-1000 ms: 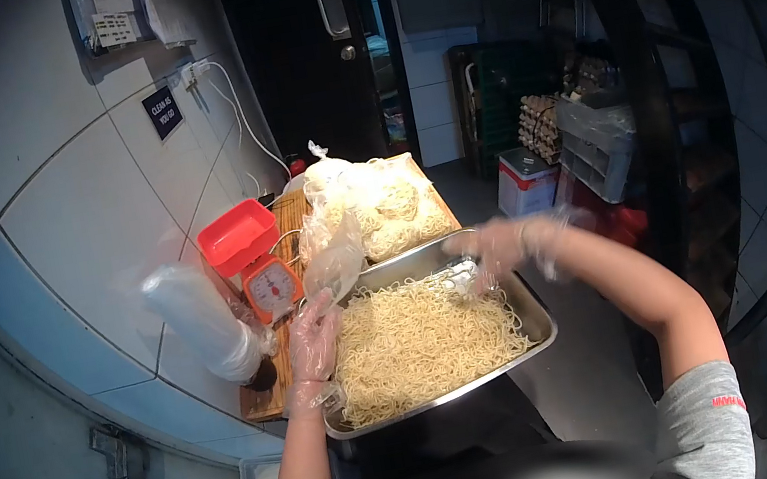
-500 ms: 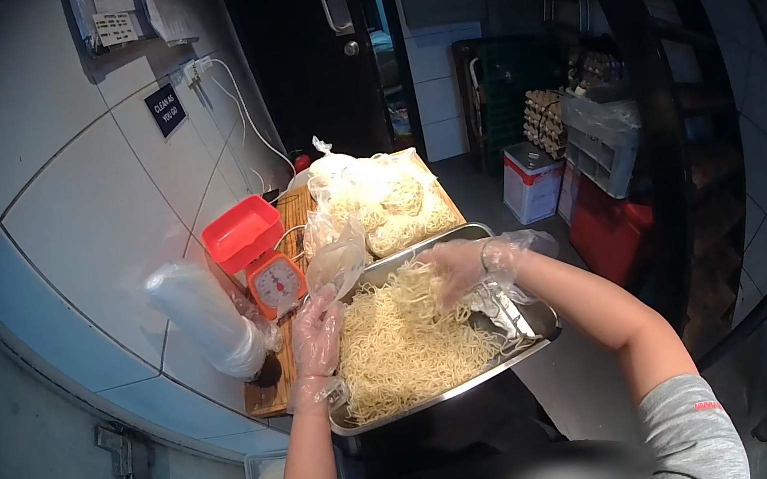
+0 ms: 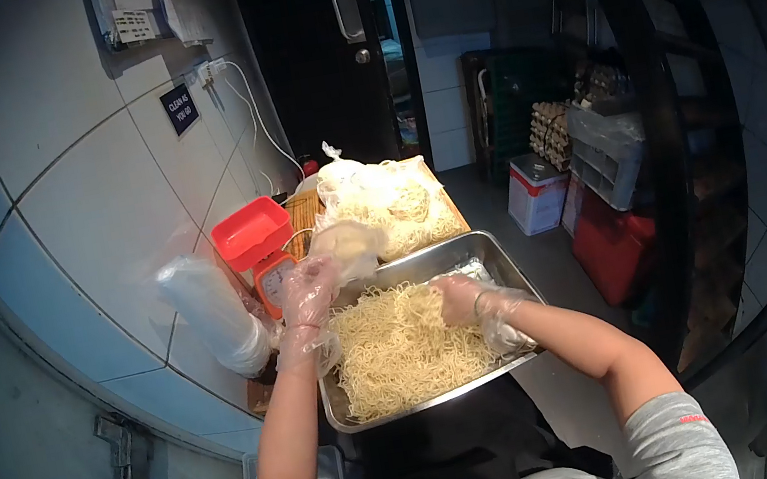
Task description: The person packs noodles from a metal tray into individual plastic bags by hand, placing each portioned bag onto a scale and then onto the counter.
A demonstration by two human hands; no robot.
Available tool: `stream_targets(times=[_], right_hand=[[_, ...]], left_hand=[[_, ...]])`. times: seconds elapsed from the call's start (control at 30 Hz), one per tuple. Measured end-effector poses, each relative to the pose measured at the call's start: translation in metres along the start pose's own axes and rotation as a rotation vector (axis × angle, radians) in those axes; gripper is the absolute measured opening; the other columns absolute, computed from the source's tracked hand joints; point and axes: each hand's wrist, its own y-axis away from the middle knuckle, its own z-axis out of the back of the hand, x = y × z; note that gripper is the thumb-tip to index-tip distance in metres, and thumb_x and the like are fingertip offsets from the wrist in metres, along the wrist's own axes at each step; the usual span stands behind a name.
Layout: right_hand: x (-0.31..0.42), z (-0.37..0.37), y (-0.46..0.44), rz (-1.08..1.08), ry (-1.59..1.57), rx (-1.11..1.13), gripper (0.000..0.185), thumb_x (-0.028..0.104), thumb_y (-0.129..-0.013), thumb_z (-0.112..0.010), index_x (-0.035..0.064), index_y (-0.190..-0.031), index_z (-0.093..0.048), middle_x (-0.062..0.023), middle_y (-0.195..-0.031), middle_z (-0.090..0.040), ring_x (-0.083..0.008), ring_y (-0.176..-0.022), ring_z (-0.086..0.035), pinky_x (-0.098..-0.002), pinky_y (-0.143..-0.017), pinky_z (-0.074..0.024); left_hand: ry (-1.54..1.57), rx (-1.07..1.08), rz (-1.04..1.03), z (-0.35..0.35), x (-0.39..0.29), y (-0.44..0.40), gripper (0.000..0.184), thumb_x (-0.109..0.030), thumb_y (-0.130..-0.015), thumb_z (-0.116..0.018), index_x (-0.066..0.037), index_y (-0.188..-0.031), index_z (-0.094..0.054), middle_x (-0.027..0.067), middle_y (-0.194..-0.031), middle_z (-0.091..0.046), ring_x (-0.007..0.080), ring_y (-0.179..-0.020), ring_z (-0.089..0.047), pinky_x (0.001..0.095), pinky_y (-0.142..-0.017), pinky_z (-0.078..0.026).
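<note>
Here, beside a tiled wall [image 3: 87,228], a wooden surface [image 3: 304,210] carries bagged noodles [image 3: 388,208] — left grip [image 3: 312,297] pinching a clear bag [image 3: 352,245], right grip [image 3: 461,300] closed round loose noodles [image 3: 398,354].

Right grip [image 3: 462,300] on noodles [image 3: 398,359] in tray [image 3: 502,265]; left grip [image 3: 310,294] holding bag [image 3: 352,248].

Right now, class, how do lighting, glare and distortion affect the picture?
Head view: the tiled wall looks bowed, corners black; head view: bagged noodles glare almost white in places; head view: loose noodles are clearly lit; head view: far right in shadow.
</note>
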Motion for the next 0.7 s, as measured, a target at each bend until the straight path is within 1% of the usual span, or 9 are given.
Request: stream_targets(times=[0.03, 0.1, 0.17, 0.23, 0.33, 0.47, 0.53, 0.6, 0.7], right_hand=[[0.004, 0.016, 0.003, 0.001, -0.089, -0.058, 0.054, 0.02, -0.075, -0.071, 0.0104, -0.126, -0.057, -0.0181, -0.119, -0.063, -0.0308, -0.11, -0.061, -0.0374, -0.094, -0.0492], [0.018, 0.061, 0.01, 0.076, -0.192, -0.017, 0.039, 0.01, -0.081, -0.065, 0.0099, -0.121, -0.062, -0.0095, -0.109, -0.07, -0.0137, -0.096, -0.065, -0.0323, -0.087, -0.0508], [-0.006, 0.075, -0.007, 0.24, -0.512, -0.071, 0.032, 0.003, -0.085, -0.061, 0.0064, -0.117, -0.064, 0.0007, -0.118, -0.065, -0.0109, -0.1, -0.063, -0.0271, -0.091, -0.0483], [-0.002, 0.094, -0.003, 0.301, -0.819, -0.152, 0.028, 0.005, -0.089, -0.058, 0.0061, -0.117, -0.064, -0.0018, -0.117, -0.065, -0.0117, -0.1, -0.062, -0.0272, -0.091, -0.0485], [-0.021, 0.091, -0.005, 0.366, 0.063, -0.231, 0.024, 0.008, -0.093, -0.057, 0.0041, -0.116, -0.063, -0.0027, -0.113, -0.066, -0.0111, -0.098, -0.063, -0.0278, -0.089, -0.0505], [-0.037, 0.077, -0.013, 0.094, -0.938, -0.093, 0.027, 0.01, -0.093, -0.061, 0.0022, -0.119, -0.06, -0.0035, -0.112, -0.066, -0.0115, -0.099, -0.062, -0.0275, -0.088, -0.0522], [-0.049, 0.073, -0.02, 0.171, -0.9, 0.052, 0.028, 0.009, -0.092, -0.06, 0.0058, -0.12, -0.059, -0.0051, -0.109, -0.066, -0.0143, -0.093, -0.064, -0.0299, -0.084, -0.0538], [-0.039, 0.076, -0.011, 0.156, -1.375, 0.075, 0.031, 0.008, -0.093, -0.057, 0.0067, -0.124, -0.056, -0.0061, -0.102, -0.067, -0.0158, -0.083, -0.065, -0.0304, -0.074, -0.056], [-0.018, 0.088, 0.005, 0.099, -1.249, 0.112, 0.029, 0.01, -0.092, -0.057, 0.0038, -0.121, -0.058, -0.0083, -0.102, -0.066, -0.0183, -0.084, -0.065, -0.0313, -0.075, -0.055]], left_hand=[[-0.017, -0.029, -0.099, 0.0, 0.002, -0.006, 0.021, -0.019, -0.086, -0.064, -0.001, -0.095, -0.069, 0.0035, -0.082, -0.065, 0.0121, -0.075, -0.06, 0.0268, -0.067, -0.048], [-0.137, -0.033, -0.23, 0.007, 0.0, -0.015, 0.019, -0.017, -0.082, -0.067, 0.0, -0.09, -0.071, 0.0061, -0.08, -0.067, 0.0135, -0.073, -0.061, 0.0283, -0.067, -0.048], [-0.333, 0.021, -0.291, 0.019, -0.015, -0.017, 0.019, -0.017, -0.079, -0.068, 0.0, -0.087, -0.071, 0.0096, -0.08, -0.069, 0.0178, -0.073, -0.065, 0.0318, -0.07, -0.05], [-0.704, 0.136, -0.105, 0.013, -0.054, -0.008, 0.022, -0.014, -0.075, -0.068, -0.001, -0.093, -0.071, 0.0119, -0.086, -0.07, 0.0196, -0.076, -0.066, 0.033, -0.071, -0.051], [-1.164, 0.343, -0.102, 0.006, -0.043, -0.017, 0.025, -0.013, -0.076, -0.065, -0.003, -0.099, -0.071, 0.0171, -0.091, -0.07, 0.0252, -0.083, -0.068, 0.0369, -0.074, -0.052], [-1.311, 0.359, -0.239, -0.004, -0.039, -0.023, 0.024, -0.012, -0.079, -0.06, -0.003, -0.099, -0.07, 0.0195, -0.094, -0.07, 0.0318, -0.091, -0.068, 0.0409, -0.078, -0.054], [-1.367, 0.336, -0.308, -0.014, -0.046, -0.023, 0.023, -0.011, -0.08, -0.058, -0.002, -0.099, -0.069, 0.0197, -0.096, -0.069, 0.0312, -0.092, -0.068, 0.041, -0.078, -0.054], [-1.351, 0.321, -0.351, -0.028, -0.061, -0.026, 0.025, -0.011, -0.081, -0.058, -0.001, -0.103, -0.066, 0.0236, -0.106, -0.066, 0.0334, -0.091, -0.068, 0.0419, -0.076, -0.055], [-1.341, 0.096, -0.253, -0.065, -0.061, -0.016, 0.032, -0.01, -0.084, -0.055, -0.004, -0.115, -0.064, 0.0194, -0.096, -0.07, 0.0337, -0.093, -0.069, 0.0409, -0.078, -0.056]])
